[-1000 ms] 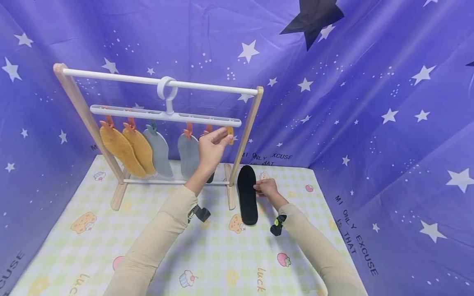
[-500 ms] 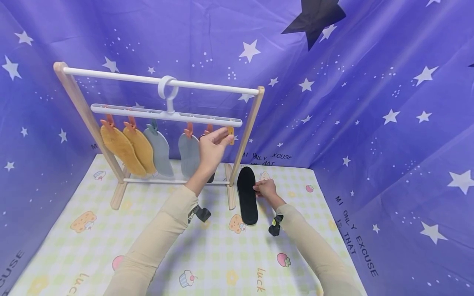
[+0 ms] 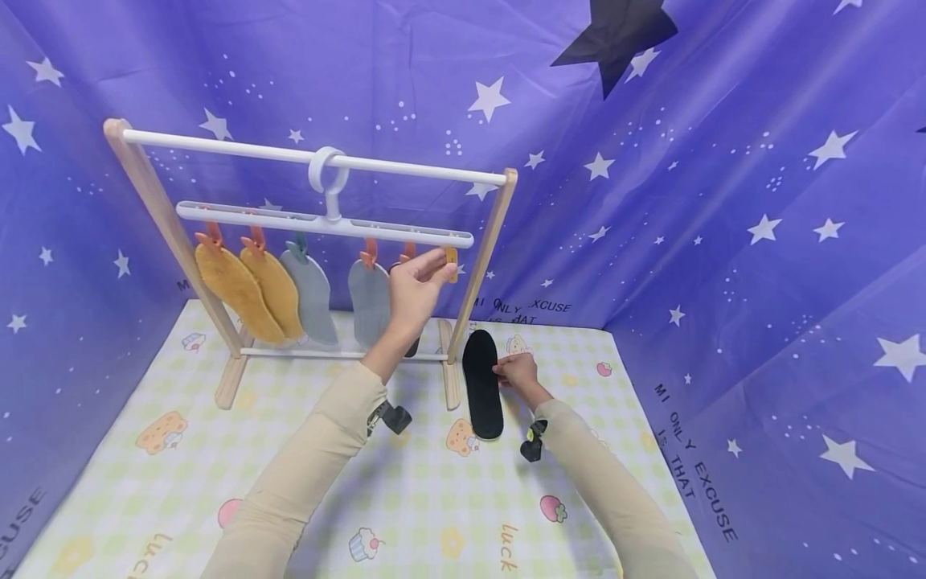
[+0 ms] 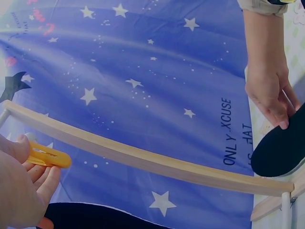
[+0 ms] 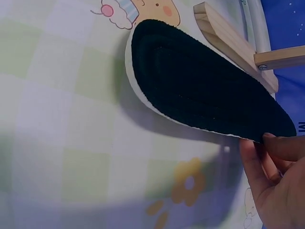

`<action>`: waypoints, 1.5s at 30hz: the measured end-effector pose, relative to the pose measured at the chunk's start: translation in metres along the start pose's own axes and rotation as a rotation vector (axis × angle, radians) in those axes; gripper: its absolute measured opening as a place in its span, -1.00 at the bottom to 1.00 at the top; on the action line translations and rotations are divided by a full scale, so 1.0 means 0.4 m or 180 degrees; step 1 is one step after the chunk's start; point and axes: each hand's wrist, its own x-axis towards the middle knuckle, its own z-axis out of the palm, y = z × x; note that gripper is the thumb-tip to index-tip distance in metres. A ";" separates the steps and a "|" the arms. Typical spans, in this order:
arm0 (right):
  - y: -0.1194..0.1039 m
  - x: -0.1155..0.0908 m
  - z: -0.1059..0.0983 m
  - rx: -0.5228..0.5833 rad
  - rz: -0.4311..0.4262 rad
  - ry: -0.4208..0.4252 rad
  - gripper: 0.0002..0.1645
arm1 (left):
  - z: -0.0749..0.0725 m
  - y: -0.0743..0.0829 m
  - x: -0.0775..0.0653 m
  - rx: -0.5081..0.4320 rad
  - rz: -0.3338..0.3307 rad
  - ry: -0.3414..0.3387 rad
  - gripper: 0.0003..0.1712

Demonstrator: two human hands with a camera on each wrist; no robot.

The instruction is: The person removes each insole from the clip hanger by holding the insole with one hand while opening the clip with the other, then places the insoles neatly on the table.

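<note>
My left hand (image 3: 414, 296) is raised at the right end of the white hanger bar (image 3: 405, 233), pinching a yellow clip (image 4: 47, 155) between thumb and fingers. Low on the right, my right hand (image 3: 519, 375) pinches the side edge of a black insole (image 3: 482, 386). In the right wrist view the insole's pale edge stands over its shadow on the cloth, with the thumb on top and fingers beneath. Another black insole (image 4: 95, 217) hangs beside the left hand, mostly hidden behind it in the head view.
Yellow insoles (image 3: 239, 293) and grey insoles (image 3: 309, 293) hang from clips on the hanger. A wooden rack (image 3: 483, 265) with a white top rod (image 3: 419, 168) carries it. Below lies a checked tablecloth (image 3: 427, 507); a purple starry curtain (image 3: 723, 201) surrounds the table.
The right hand and black insole have shifted very slightly left and toward me. The left hand keeps its place on the yellow clip.
</note>
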 end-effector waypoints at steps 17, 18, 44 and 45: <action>0.019 0.022 0.016 -0.0213 0.0008 0.0114 -0.87 | -0.002 -0.004 -0.001 0.0100 0.0025 0.0008 -0.63; 0.020 0.026 0.016 -0.0216 0.0027 0.0109 -0.88 | -0.002 -0.005 -0.001 0.0092 0.0018 0.0007 -0.62; 0.012 0.018 0.017 -0.0273 0.0605 0.0037 -0.82 | 0.004 0.003 -0.002 0.0036 -0.0081 0.0053 -0.62; 0.013 0.016 0.016 -0.0247 0.0614 0.0011 -0.82 | 0.004 0.004 -0.002 0.0033 -0.0089 0.0054 -0.62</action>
